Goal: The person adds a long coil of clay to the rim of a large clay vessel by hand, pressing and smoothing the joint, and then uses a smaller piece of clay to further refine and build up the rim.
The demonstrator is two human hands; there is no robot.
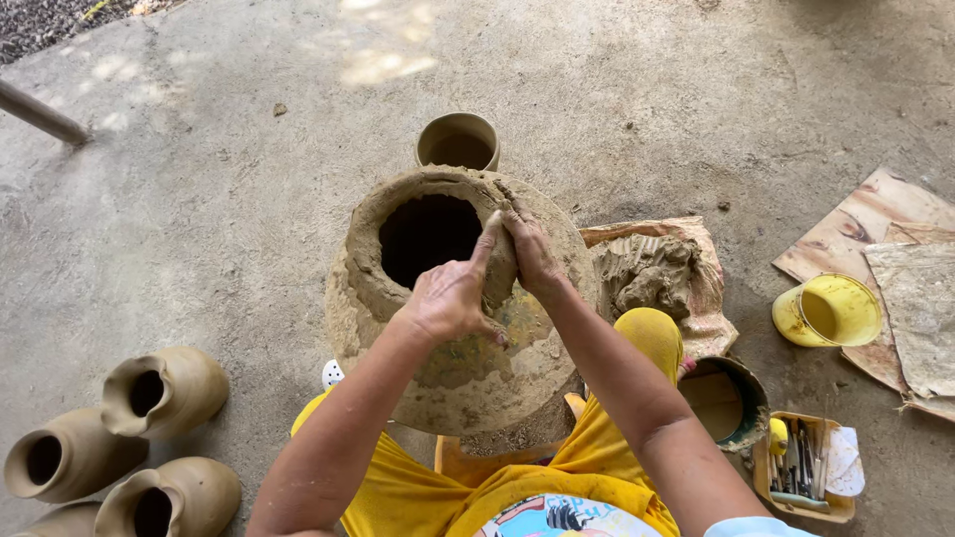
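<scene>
Both forearms reach forward from the bottom edge and draw together. The left hand (450, 296) lies palm down, its fingers (485, 244) stretched ahead — pressed flat. The right hand (529, 249) sits just beside it, wrist bent, its fingertips (509, 213) curled downward — the two hands touching.

My view: two bare arms and bright yellow clothes.

Both forearms are uncovered, no sleeves, rings or wristbands that I can see; clay smears the left hand (453, 298) and right hand (530, 251). Yellow trousers (652, 338) show toward 3 o'clock, and a yellow shirt with a colourful printed picture (557, 515) sits at 6 o'clock.
</scene>
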